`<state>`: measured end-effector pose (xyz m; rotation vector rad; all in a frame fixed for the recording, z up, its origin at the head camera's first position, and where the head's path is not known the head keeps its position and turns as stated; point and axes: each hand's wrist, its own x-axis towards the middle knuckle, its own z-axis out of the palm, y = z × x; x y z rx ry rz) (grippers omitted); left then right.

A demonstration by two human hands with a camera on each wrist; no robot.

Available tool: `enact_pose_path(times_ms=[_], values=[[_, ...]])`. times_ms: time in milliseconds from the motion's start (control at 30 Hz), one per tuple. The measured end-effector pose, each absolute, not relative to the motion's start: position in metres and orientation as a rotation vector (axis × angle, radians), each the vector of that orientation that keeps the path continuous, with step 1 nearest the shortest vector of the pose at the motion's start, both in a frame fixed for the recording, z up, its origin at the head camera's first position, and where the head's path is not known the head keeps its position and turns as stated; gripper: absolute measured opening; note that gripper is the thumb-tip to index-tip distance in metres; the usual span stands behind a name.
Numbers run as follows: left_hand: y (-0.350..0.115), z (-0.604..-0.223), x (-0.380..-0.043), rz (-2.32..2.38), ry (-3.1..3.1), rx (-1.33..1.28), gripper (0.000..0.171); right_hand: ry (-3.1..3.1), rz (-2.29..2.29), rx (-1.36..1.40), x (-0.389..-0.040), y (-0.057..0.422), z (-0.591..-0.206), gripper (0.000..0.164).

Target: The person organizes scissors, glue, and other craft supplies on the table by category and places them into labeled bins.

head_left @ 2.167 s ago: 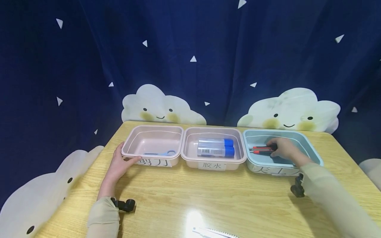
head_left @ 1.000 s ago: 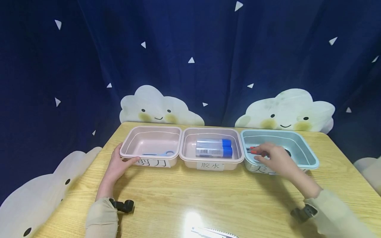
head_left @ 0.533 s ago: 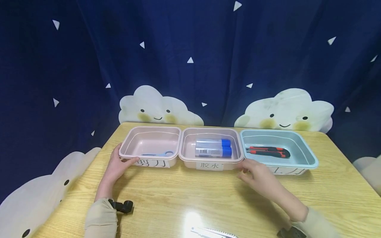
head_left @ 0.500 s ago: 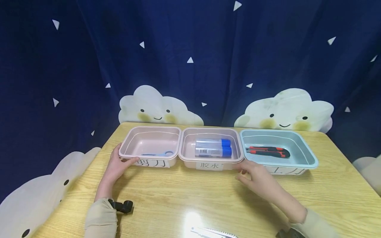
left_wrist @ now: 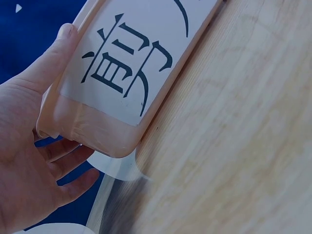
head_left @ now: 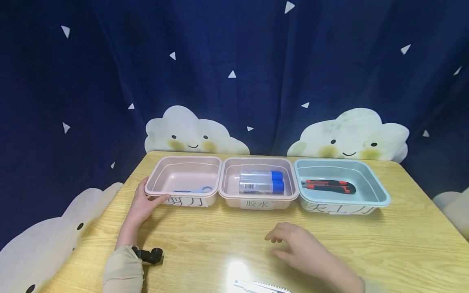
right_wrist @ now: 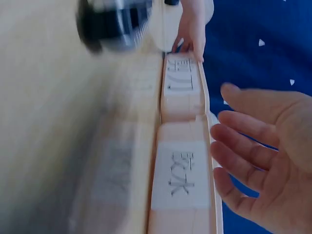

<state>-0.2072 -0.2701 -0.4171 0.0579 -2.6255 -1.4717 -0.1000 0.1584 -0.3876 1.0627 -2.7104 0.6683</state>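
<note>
My left hand [head_left: 141, 205] grips the near left corner of a pink plastic bin [head_left: 183, 159], thumb on the front rim and fingers round the side. Light-blue scissors [head_left: 203, 189] lie in that bin. Over the table, in front of the middle bin, my right hand [head_left: 302, 248] holds nothing, its fingers loosely bent. The middle pink bin [head_left: 259, 161] holds two clear glue bottles [head_left: 256, 186] with blue caps. A red and black utility knife [head_left: 331, 186] lies in the blue bin [head_left: 366, 195] on the right.
The three labelled bins stand in a row at the back of the wooden table [head_left: 205, 240]. A silvery, toothed-edged strip [head_left: 261, 287] is cut off at the bottom of the head view. A dark blue curtain [head_left: 205, 73] hangs behind.
My right hand has let go of the utility knife in the blue bin, moved left past its front, and come back toward me over the table. The left hand keeps its grip.
</note>
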Motion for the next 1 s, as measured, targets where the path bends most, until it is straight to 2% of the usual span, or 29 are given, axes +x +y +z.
enact_pose_path(times_ms=[133,300,500,633,1000], values=[[-0.27,-0.417,-0.207,-1.465,-2.632,0.063,0.102,-2.826,0.712,1.183,-0.089,0.15,-0.391,0.027],[-0.271,-0.418,-0.207,-1.472,-2.633,0.066,0.103,-3.032,0.697,1.206,-0.08,0.14,-0.398,0.037],[-0.271,-0.418,-0.207,-1.472,-2.631,0.064,0.103,-3.056,0.641,1.251,-0.076,0.134,-0.408,0.058],[-0.271,-0.418,-0.207,-1.463,-2.641,0.073,0.104,-3.05,0.587,1.268,-0.076,0.133,-0.412,0.064],[-0.271,-0.42,-0.208,-1.488,-2.613,0.032,0.101,-3.087,0.723,1.184,-0.074,0.122,-0.417,0.052]])
